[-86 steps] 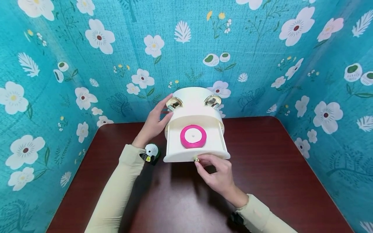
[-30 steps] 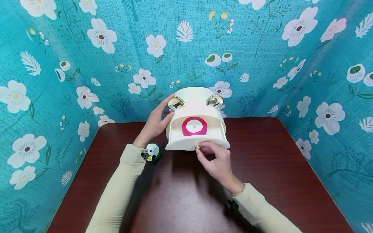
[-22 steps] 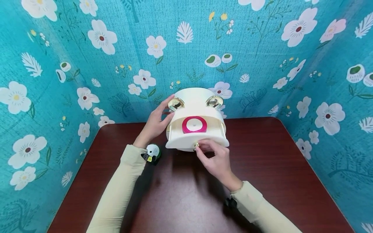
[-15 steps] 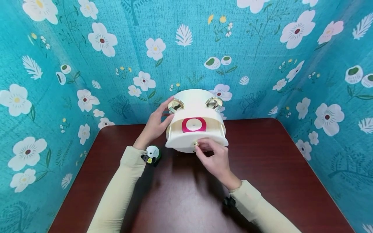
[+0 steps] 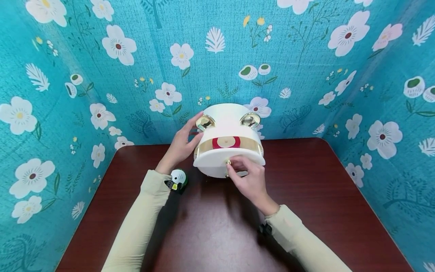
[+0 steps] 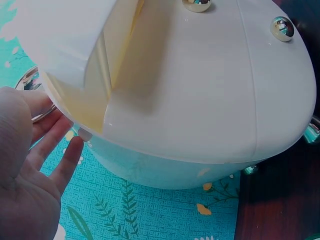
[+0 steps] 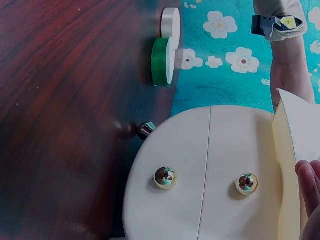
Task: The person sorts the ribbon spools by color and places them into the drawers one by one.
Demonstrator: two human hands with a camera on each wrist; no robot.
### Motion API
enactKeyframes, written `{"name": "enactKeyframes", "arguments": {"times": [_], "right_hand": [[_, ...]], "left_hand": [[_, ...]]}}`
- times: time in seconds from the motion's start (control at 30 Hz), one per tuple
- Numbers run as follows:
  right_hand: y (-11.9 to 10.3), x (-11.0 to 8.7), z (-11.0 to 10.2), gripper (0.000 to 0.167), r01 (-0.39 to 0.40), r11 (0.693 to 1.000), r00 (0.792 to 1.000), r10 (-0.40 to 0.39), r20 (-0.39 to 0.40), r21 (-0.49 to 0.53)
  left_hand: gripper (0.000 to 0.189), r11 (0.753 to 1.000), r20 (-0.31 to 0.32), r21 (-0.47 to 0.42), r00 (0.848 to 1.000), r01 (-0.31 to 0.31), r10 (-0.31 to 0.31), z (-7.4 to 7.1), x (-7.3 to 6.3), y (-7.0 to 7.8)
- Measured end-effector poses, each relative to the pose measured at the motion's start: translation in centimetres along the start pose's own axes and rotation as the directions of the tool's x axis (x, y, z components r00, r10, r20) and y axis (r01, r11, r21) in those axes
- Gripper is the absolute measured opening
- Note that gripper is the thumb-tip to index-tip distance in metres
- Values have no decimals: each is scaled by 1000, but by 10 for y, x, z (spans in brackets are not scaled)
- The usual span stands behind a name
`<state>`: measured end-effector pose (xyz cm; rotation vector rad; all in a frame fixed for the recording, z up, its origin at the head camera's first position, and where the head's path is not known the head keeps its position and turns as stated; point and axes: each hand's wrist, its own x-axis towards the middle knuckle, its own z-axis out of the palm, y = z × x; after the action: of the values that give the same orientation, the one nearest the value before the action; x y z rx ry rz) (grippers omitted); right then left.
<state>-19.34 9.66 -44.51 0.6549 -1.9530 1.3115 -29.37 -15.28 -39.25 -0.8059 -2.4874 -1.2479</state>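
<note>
A cream chest of drawers (image 5: pixel 227 132) with rounded sides and two round gold pieces stands against the back. My right hand (image 5: pixel 249 177) pinches the gold knob (image 5: pixel 228 162) of the top drawer (image 5: pixel 210 161), which sticks partway out. Through the gap shows a pink ribbon spool (image 5: pixel 225 142), its front part hidden by the drawer front. My left hand (image 5: pixel 181 145) rests against the chest's left side, thumb near the front edge and fingers beside the left gold piece (image 5: pixel 205 122). In the left wrist view its fingers (image 6: pixel 67 160) lie fairly straight along the side.
Near my left wrist, a green ribbon spool (image 7: pixel 160 61) and a white ribbon spool (image 7: pixel 171 26) stand on the dark red tabletop (image 5: pixel 326 196). Lower gold knobs (image 7: pixel 165 178) jut from the chest's front. Blue flowered cloth (image 5: pixel 142 56) encloses the table at back and sides.
The top drawer has slid back into the chest with my right hand on its knob. More of the pink spool is now covered. My left hand stays at the chest's side.
</note>
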Motion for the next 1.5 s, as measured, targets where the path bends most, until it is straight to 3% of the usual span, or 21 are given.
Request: {"name": "enactKeyframes", "arguments": {"times": [0.27,0.73,1.13,1.5], "right_hand": [[7,7,5,18,14,1000,1000,-14,-7,3],[14,10,8,17,-28,999,1000,28,4,16],[21,20,13,18,-45,999,999,45,-10,17],[-1,33,12,15,-33,999,999,32,-29,-33]], "left_hand": [[69,1000,-6,-4,1000,-12,12,0,-1,0],[68,1000,-5,-19,1000,-8,8,3,-6,-3],[66,999,-24,-6,999,-31,31,3,-3,-3],[65,999,-26,-26,999,-36,35,2,-1,-3]]}}
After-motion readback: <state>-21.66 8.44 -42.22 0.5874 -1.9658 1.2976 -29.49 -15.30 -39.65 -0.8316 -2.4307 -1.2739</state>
